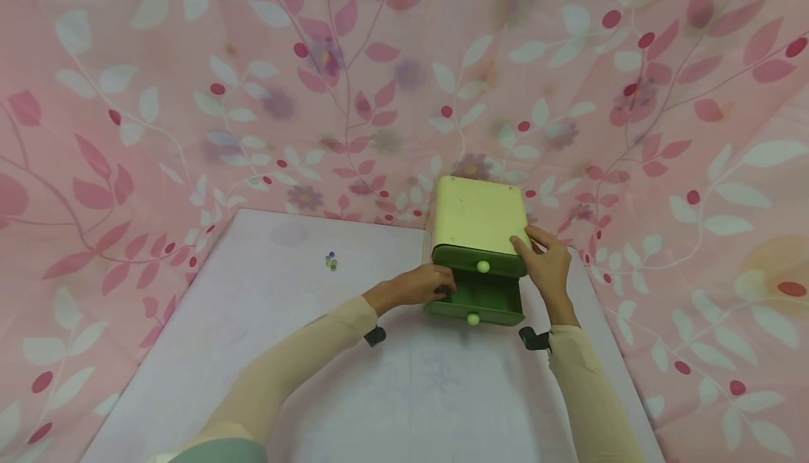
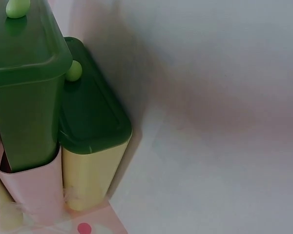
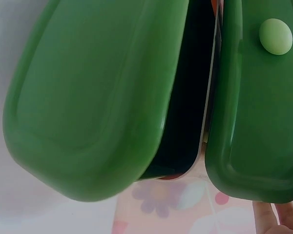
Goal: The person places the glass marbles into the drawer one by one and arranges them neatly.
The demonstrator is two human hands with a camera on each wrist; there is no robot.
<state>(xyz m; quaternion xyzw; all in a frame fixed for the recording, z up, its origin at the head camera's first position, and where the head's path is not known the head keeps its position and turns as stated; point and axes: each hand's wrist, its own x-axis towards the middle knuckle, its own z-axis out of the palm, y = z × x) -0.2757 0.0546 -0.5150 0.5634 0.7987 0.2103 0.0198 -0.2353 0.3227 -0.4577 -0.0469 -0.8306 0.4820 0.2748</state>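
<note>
A small pale yellow cabinet [image 1: 478,215] with two green drawers stands at the far edge of the white table [image 1: 404,393]. The upper drawer [image 1: 480,261] is closed. The lower drawer [image 1: 478,303] is pulled out; its front shows large in the right wrist view [image 3: 88,97]. My left hand [image 1: 425,286] holds this drawer at its left rim, fingers curled over the edge; whether something lies inside is hidden. My right hand [image 1: 545,261] rests on the cabinet's top right front corner with fingers laid flat. The left wrist view shows the pulled drawer [image 2: 24,97] beside the upper drawer front [image 2: 93,117].
A few tiny coloured pieces [image 1: 331,261] lie on the table, left of the cabinet. Pink cloth with a leaf pattern [image 1: 189,98] rises behind and on both sides of the table.
</note>
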